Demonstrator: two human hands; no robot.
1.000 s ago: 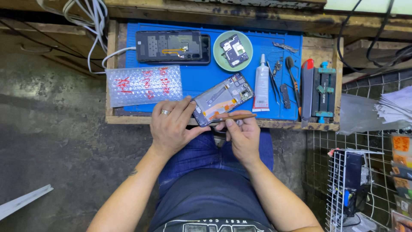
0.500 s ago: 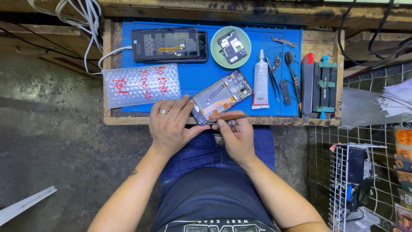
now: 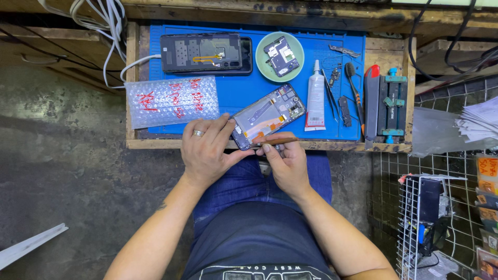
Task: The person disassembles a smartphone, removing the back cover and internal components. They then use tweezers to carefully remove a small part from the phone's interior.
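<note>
Clamped at its near corner by the left hand (image 3: 207,148), the opened phone (image 3: 267,116) lies tilted and steady while the right hand (image 3: 286,162), just beside, pinches a brown stick tool (image 3: 276,141) against that same edge.

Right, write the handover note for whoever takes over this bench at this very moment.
Left hand: steadies the opened phone at its near end, at the mat's front edge.
Right hand: holds a thin brown tool against the phone's near end.
Done: phone is open, insides showing; a board lies in the green dish; a back cover lies at the mat's far side.
Left: phone not closed. Glue tube and tweezers lie right of it.
</note>
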